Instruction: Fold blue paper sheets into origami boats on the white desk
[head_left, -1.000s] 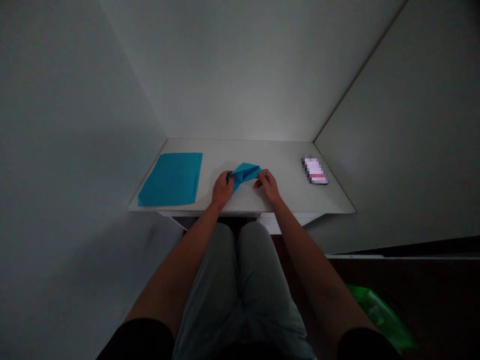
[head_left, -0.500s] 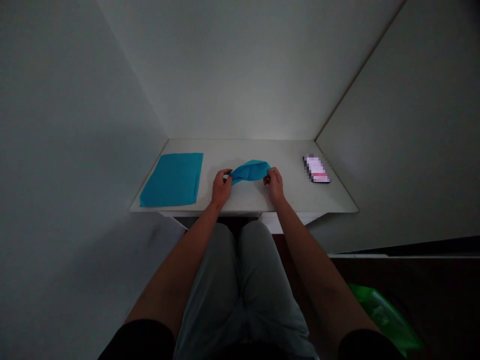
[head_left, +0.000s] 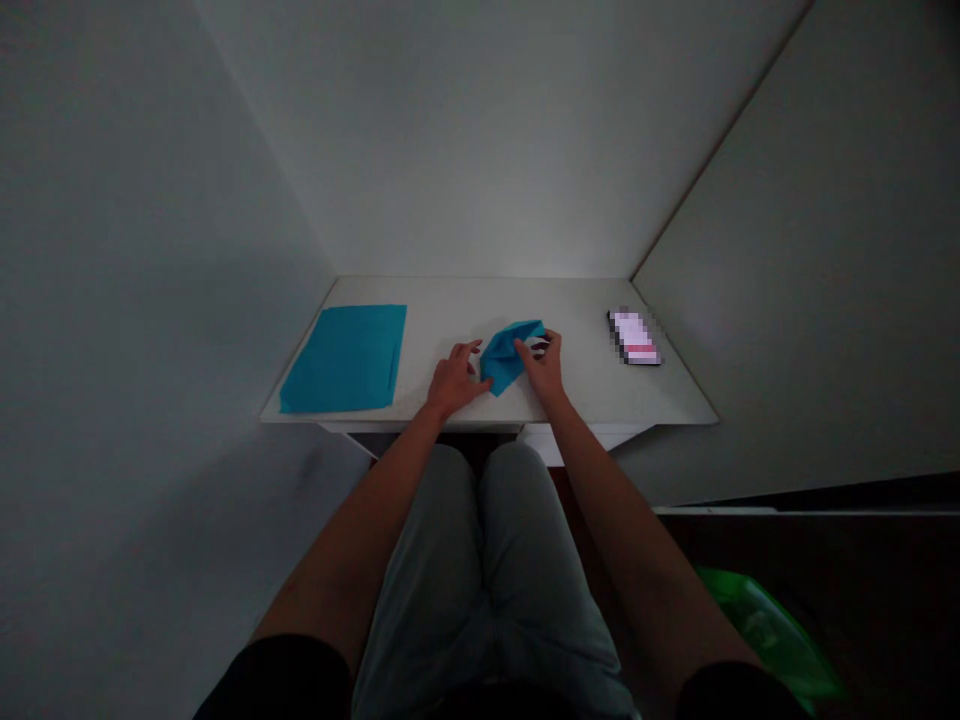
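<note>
A piece of folded blue paper [head_left: 501,358] is held just over the white desk, its creased flaps partly raised. My right hand [head_left: 546,366] grips its right side, thumb on the near face and fingers behind the upper right corner. On the other side, my left hand [head_left: 456,382] has its fingers spread, with the thumb tip touching the paper's lower left edge. Farther left lies a stack of flat blue paper sheets [head_left: 346,358], apart from both hands.
The white desk [head_left: 450,300] meets walls at the back and both sides. A phone [head_left: 634,337] with a lit, blurred screen lies at the right. Below right, a green plastic bag [head_left: 765,630] is on the dark floor. My legs are under the desk's front edge.
The folded paper has turned from a long, level shape to a tilted, more upright one. My left hand has let go of its left end and spread its fingers.
</note>
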